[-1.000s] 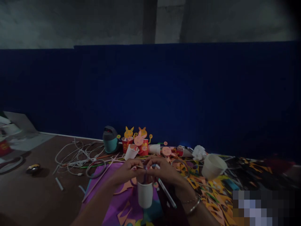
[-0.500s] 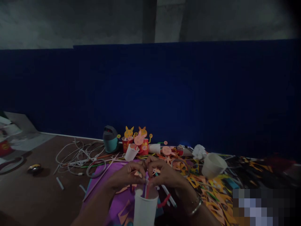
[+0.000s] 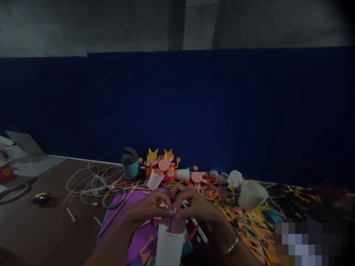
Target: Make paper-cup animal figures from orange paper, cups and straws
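Left hand (image 3: 154, 206) and right hand (image 3: 193, 206) pinch straws (image 3: 171, 224) at six o'clock; the cup (image 3: 168, 248), likely light, crushable, is best gripped low.

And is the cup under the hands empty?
Not empty: a purple straw and a red straw go down inside the white cup.

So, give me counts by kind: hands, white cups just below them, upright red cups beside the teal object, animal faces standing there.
Left hand, right hand: 2
White cup below them: 1
Red cups by teal object: 2
Standing animal faces: 3
Total: 8
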Demonstrator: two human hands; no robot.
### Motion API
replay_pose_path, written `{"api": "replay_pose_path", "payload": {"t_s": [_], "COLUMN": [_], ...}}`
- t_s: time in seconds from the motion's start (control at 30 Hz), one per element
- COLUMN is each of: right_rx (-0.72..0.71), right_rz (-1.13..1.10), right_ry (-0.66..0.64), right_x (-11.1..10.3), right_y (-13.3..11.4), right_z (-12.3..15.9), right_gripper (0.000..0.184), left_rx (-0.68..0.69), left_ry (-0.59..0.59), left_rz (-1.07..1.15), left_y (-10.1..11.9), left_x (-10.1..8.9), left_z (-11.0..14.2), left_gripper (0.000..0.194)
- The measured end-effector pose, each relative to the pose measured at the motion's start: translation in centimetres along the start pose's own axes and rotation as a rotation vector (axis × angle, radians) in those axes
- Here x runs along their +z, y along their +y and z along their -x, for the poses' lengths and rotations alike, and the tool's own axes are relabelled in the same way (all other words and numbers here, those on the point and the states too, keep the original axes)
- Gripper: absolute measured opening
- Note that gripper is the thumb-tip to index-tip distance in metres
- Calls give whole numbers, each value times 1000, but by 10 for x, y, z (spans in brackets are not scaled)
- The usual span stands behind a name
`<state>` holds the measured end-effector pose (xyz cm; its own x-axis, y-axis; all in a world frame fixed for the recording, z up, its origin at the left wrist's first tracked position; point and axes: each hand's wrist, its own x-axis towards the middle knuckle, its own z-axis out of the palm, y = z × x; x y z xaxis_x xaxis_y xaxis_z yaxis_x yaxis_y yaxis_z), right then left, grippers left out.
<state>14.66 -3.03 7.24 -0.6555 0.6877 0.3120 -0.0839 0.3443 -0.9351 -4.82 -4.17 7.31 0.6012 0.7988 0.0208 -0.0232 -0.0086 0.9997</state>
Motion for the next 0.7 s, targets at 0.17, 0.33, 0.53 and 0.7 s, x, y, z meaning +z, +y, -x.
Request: {"api": "replay_pose_path", "payload": {"t_s": [0.17, 0.33, 0.53, 0.7], "right_rx": [45, 24, 20, 18], "right_rz": [117, 244, 291, 310], "right_ry": [127, 211, 259, 325], "right_x": [-11, -20, -21, -18], "right_y": [1, 9, 15, 18], "right_z": [0, -1, -2, -5], "right_gripper": [12, 13, 9, 7], "left_rx": [-5, 77, 154, 123], "left_ry": [91, 397, 356, 292], "left_rz": [-99, -190, -311, -371], "left_y": [7, 14, 19, 18], "left_x": [-4, -13, -14, 5], "left_z": [1, 1, 1, 0], "left_gripper": [26, 26, 19, 33]}}
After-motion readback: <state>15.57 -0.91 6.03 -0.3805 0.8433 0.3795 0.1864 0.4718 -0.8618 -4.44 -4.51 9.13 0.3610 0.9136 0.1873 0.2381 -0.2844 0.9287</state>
